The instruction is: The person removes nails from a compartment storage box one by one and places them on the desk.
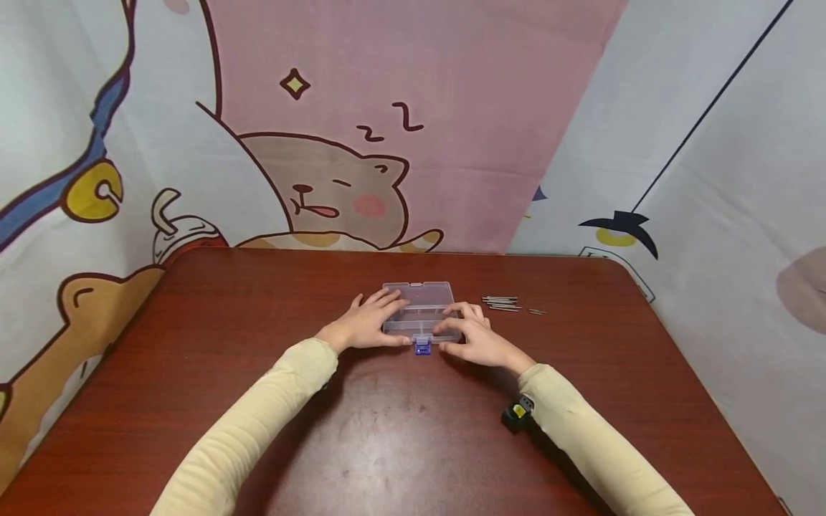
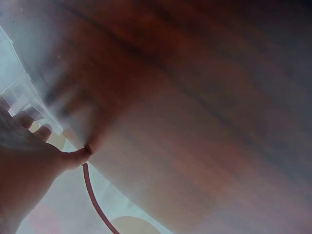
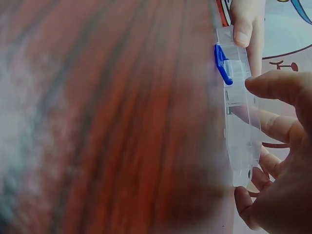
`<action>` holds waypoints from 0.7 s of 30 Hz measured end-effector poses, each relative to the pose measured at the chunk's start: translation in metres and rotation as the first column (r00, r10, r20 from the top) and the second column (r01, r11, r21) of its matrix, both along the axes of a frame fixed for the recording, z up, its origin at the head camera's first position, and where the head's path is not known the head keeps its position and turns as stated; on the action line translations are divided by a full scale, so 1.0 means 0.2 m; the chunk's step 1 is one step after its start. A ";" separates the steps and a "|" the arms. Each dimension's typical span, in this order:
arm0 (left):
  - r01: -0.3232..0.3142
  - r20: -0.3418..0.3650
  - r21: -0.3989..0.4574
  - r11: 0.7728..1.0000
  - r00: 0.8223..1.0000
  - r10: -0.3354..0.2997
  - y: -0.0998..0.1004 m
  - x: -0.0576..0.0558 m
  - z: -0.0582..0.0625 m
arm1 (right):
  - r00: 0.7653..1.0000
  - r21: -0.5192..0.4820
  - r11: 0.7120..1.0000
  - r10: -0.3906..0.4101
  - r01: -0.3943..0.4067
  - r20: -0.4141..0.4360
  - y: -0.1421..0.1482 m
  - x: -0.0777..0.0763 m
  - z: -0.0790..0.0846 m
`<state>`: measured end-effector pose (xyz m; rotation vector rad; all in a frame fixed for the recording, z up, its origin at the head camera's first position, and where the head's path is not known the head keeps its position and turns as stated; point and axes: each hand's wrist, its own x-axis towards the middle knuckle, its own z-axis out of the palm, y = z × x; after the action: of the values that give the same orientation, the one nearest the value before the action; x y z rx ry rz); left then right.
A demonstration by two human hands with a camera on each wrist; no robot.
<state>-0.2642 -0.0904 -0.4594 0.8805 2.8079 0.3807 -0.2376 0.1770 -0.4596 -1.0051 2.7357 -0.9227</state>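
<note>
A clear plastic compartment box (image 1: pixel 418 326) with a blue latch (image 1: pixel 422 348) at its front lies on the table, straight in front of the person. Over the box's left end rests the left hand (image 1: pixel 369 320), its fingers spread and straight, the thumb along the front edge. At the right end is the right hand (image 1: pixel 479 337), loosely bent, its thumb right at the front rim. Through the clear plastic in the right wrist view, its index finger (image 3: pixel 273 122) shows partly. In that view the latch sticks out from the front wall.
Several thin metal rods (image 1: pixel 502 302) lie right of the box, with a few shorter pins (image 1: pixel 537 312) beside them. The brown table (image 1: pixel 361 444) reaches back to a printed cloth (image 1: pixel 477 129). A small black device (image 1: pixel 518 413) sits at the right sleeve's cuff.
</note>
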 end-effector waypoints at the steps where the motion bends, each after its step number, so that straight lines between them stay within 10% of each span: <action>1: -0.001 0.000 -0.003 1.000 1.000 0.001 0.00 0.00 0.00 | 1.000 -0.002 1.000 0.003 -0.003 0.000 0.00 0.00 0.00; 21: -0.002 -0.008 0.001 1.000 1.000 0.002 0.00 0.00 0.00 | 0.999 -0.001 1.000 0.025 -0.025 -0.031 0.01 -0.02 -0.01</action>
<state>-0.2643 -0.0905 -0.4598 0.8815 2.8157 0.3792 -0.2407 0.1796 -0.4617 -1.0599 2.7409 -0.9131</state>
